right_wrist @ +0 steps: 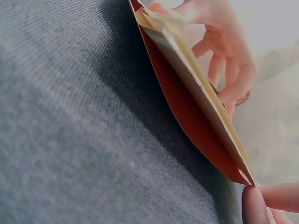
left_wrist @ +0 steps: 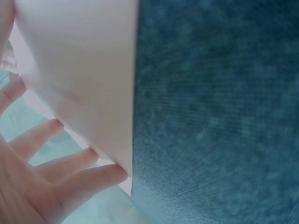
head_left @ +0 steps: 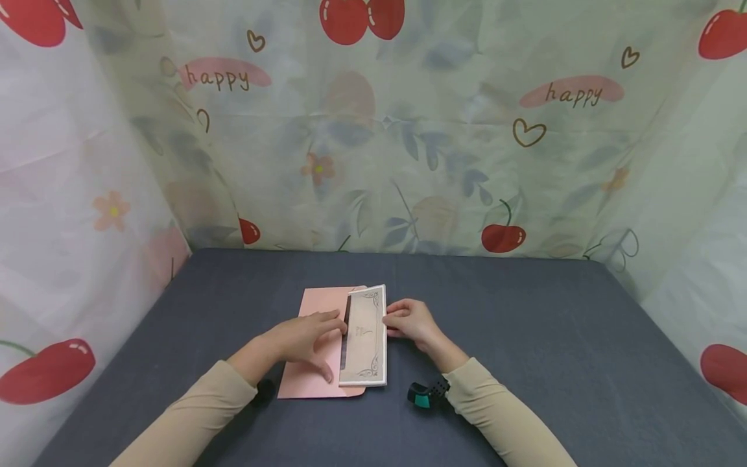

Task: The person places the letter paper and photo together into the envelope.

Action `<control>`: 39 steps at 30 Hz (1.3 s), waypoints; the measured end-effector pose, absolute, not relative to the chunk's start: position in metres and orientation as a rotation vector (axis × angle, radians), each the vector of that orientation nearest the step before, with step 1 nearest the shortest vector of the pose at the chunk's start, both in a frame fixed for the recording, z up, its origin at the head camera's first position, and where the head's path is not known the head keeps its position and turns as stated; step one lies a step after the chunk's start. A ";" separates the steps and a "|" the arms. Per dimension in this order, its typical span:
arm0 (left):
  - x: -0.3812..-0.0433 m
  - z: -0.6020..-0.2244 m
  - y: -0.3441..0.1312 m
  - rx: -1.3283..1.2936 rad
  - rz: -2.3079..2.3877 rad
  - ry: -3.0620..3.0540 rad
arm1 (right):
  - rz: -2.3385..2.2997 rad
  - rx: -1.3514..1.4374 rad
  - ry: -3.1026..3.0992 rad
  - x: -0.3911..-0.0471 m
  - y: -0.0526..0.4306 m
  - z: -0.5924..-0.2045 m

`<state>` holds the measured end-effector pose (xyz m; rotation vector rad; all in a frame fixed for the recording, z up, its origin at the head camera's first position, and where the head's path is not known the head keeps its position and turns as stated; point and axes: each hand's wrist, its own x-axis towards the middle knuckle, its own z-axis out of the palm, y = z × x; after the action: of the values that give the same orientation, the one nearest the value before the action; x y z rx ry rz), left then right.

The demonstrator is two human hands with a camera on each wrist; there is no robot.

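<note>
A pink folder or envelope [head_left: 300, 383] lies on the dark cloth. On its right part is a cream card [head_left: 367, 350] with a white rim and scroll ornaments in its corners; a dark strip runs down its left side. My left hand [head_left: 306, 337] is over the pink piece, fingertips at the card's left side. Its fingers are spread and fairly straight in the left wrist view, tips against the pale sheet [left_wrist: 88, 79]. My right hand [head_left: 413, 322] pinches the card's right edge between thumb and fingers. From the right wrist, a reddish flap [right_wrist: 180, 109] shows beneath the card.
Dark grey cloth [head_left: 543, 337] covers the table. A black strap with a teal part [head_left: 423, 401] is beside my right wrist. Printed curtains with cherries and "happy" lettering [head_left: 385, 143] stand behind the table and on both sides.
</note>
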<state>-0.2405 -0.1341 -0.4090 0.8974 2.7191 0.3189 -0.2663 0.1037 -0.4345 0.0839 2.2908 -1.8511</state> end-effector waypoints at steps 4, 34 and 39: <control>-0.241 -0.409 -0.134 0.899 0.325 2.716 | -1.855 0.090 2.279 -0.266 0.103 -0.436; -0.240 -0.409 -0.134 0.901 0.315 2.713 | -1.858 0.082 2.319 -0.264 0.091 -0.438; -0.240 -0.408 -0.134 0.913 0.314 2.715 | -1.880 0.034 2.319 -0.263 0.088 -0.436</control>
<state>-0.2399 -0.1338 -0.4079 0.9125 2.7155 0.3137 -0.2630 0.0884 -0.4363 0.0335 2.3187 -1.8805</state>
